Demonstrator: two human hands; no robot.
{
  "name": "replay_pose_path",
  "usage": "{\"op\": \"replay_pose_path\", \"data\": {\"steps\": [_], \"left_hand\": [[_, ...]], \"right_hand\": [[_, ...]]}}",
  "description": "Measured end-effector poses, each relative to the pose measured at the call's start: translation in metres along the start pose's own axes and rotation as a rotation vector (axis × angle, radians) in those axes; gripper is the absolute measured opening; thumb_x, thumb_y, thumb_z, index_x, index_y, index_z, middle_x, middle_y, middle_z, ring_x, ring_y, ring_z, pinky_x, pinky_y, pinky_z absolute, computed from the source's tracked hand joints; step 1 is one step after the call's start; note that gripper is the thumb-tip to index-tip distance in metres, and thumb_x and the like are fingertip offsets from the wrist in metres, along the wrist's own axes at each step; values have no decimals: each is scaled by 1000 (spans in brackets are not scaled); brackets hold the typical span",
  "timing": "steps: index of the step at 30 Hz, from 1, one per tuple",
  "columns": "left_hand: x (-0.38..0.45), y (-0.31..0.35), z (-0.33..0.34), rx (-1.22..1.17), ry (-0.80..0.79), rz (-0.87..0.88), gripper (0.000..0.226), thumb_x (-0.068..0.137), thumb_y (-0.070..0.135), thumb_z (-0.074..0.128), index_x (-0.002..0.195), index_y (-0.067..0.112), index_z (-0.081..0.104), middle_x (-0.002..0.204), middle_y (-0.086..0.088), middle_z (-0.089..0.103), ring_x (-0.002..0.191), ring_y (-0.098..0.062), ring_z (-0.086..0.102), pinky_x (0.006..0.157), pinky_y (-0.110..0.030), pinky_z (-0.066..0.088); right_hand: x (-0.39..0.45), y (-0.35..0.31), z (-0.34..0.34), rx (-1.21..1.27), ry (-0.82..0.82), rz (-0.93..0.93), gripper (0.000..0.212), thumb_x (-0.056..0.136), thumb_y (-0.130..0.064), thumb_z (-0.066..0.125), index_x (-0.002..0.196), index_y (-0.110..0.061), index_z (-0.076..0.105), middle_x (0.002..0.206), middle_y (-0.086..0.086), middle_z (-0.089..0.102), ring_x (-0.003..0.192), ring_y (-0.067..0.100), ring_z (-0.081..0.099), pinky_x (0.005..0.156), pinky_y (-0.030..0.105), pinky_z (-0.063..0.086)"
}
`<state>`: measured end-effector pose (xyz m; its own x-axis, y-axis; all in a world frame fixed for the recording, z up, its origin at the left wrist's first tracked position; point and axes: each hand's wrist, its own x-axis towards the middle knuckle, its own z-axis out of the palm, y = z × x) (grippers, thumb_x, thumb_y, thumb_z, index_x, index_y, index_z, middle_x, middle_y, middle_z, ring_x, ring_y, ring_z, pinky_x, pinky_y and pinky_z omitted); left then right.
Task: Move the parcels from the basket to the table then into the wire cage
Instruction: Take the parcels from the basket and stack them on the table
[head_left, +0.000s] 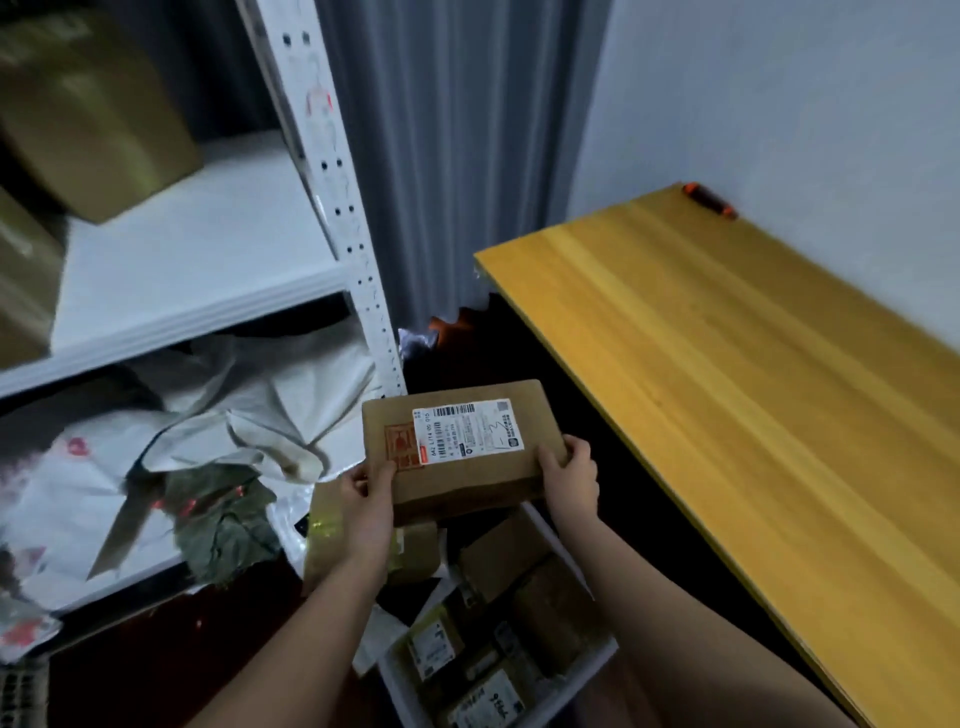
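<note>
Parcel (462, 447) between both hands

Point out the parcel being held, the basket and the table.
parcel (483, 462), head view, on its brown top face below the label.
basket (597, 656), head view, on its white right rim.
table (727, 364), head view, on the bare yellow top.

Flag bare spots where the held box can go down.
Yellow table: bare from its near-left corner to the wall, except an orange item at the far corner. Upper shelf: free right of the brown boxes. Basket and lower shelf: crowded.
</note>
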<state>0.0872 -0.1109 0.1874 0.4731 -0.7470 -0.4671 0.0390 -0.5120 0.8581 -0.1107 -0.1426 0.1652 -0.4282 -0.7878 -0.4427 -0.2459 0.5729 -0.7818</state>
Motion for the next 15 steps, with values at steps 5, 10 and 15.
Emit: {"op": "replay_pose_path", "data": {"steps": [5, 10, 15], "left_hand": [[-45, 53, 31, 23, -253, 33, 37, 92, 40, 57, 121, 21, 43, 118, -10, 55, 99, -26, 55, 72, -32, 47], [-90, 87, 94, 118, -550, 48, 61, 91, 41, 58, 145, 29, 33, 138, -6, 48, 116, -29, 53, 92, -46, 49], [-160, 116, 160, 214, -873, -25, 63, 90, 45, 58, 142, 54, 22, 131, 3, 52, 101, -26, 59, 86, -47, 52]], "right_hand": [[-20, -30, -91, 107, 211, -46, 47, 95, -32, 55, 138, -17, 45, 137, 13, 49, 127, 34, 43, 107, 38, 32], [-24, -36, -188, 279, 421, -51, 46, 93, -30, 58, 136, -17, 49, 137, 13, 52, 126, 31, 47, 110, 43, 32], [-27, -26, -291, 385, 582, -66, 58, 91, -30, 61, 142, -15, 37, 144, 11, 43, 132, 31, 40, 112, 44, 30]]}}
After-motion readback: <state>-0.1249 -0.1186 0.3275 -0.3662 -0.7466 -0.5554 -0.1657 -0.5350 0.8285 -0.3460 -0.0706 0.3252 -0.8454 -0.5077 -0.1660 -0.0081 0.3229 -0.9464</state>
